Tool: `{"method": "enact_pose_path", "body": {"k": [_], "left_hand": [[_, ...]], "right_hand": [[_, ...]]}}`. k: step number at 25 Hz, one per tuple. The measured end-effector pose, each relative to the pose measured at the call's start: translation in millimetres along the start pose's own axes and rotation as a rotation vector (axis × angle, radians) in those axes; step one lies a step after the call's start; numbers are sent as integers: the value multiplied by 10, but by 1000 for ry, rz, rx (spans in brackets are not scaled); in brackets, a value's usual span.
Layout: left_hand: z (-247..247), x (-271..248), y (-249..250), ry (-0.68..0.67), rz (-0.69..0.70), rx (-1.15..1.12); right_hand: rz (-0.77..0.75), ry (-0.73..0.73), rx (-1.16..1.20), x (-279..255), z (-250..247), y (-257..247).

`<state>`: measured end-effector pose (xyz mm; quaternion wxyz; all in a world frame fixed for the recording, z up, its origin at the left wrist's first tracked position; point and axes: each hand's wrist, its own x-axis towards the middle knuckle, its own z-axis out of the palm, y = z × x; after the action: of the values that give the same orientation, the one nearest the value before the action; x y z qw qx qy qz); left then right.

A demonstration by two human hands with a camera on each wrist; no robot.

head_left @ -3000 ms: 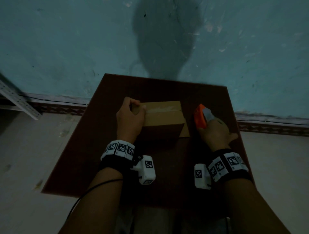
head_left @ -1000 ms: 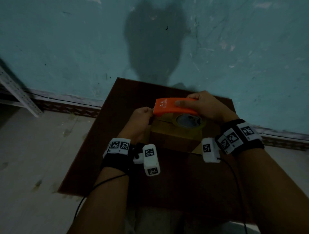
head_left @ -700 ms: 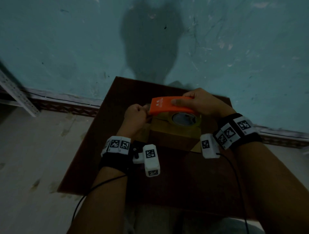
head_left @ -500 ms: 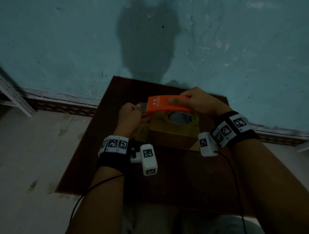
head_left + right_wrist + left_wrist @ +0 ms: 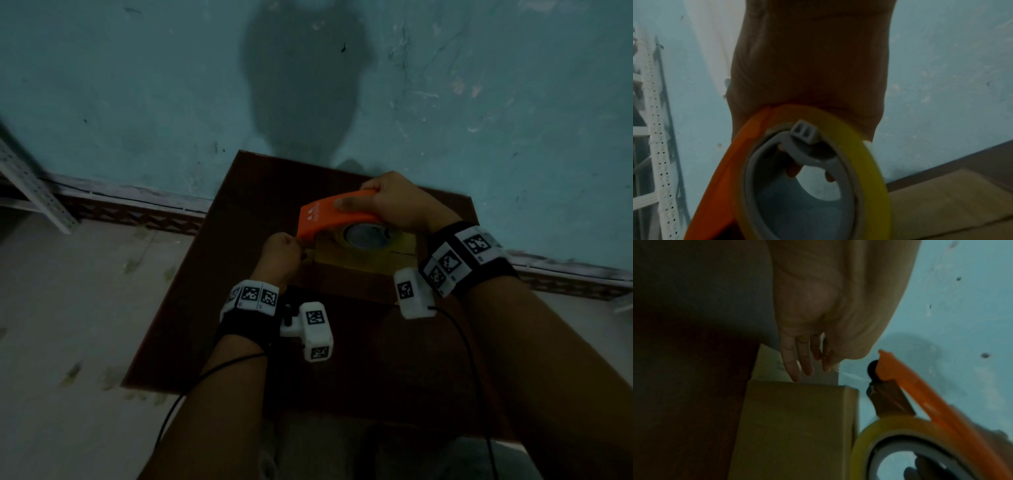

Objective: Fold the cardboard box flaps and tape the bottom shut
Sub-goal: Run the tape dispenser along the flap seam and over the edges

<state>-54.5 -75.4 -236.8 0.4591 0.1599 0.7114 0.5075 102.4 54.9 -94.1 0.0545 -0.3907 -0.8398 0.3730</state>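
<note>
A small cardboard box (image 5: 359, 274) stands on a dark brown table (image 5: 359, 359). My right hand (image 5: 376, 202) grips an orange tape dispenser (image 5: 329, 214) above the box top, its yellowish tape roll (image 5: 370, 236) facing up towards me. In the right wrist view the roll (image 5: 859, 146) and its grey hub fill the frame below my right hand (image 5: 809, 81), with the box (image 5: 951, 203) at lower right. My left hand (image 5: 291, 246) is curled at the dispenser's front end, by the box's left edge. From the left wrist, my left hand (image 5: 807, 363) pinches a thin tape strand running to the dispenser (image 5: 900, 379), above the box (image 5: 797, 426).
The table stands against a teal wall (image 5: 137, 85). A white perforated metal rack (image 5: 30, 185) leans at the far left, also shown from the right wrist as the rack (image 5: 655, 129). Pale floor lies to both sides. Black cables trail from both wrist cameras.
Three seconds ago my left hand rested on the box and the dispenser was to its right. The dispenser is now over the box, and my left hand has taken the tape at its front.
</note>
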Motion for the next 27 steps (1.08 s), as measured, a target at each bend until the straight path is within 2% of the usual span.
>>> {"method": "enact_pose_path", "body": {"k": [4,10,15,18,19,22,24,27], "left_hand": [[86,116,-146,-41,14,55],[166,-5,-103,-40,95,171],[148,1,-114,-4,-61,149],[113,26,-177,-3,-20,313],[104,58,-183,33,-1,278],[123,38,-90,103,41,-18],[163,33,-88,74,61,-37],[175,30,-157,70,80,64]], "right_hand": [[11,21,-40,28,28,-63],[17,50,-9,46,95,-54],[20,46,23,48,103,-54],[25,43,12,49,105,-62],[31,40,15,45,103,-65],[39,40,25,41,94,-66],[28,31,26,44,101,-73],[23,34,23,38,100,-71]]}}
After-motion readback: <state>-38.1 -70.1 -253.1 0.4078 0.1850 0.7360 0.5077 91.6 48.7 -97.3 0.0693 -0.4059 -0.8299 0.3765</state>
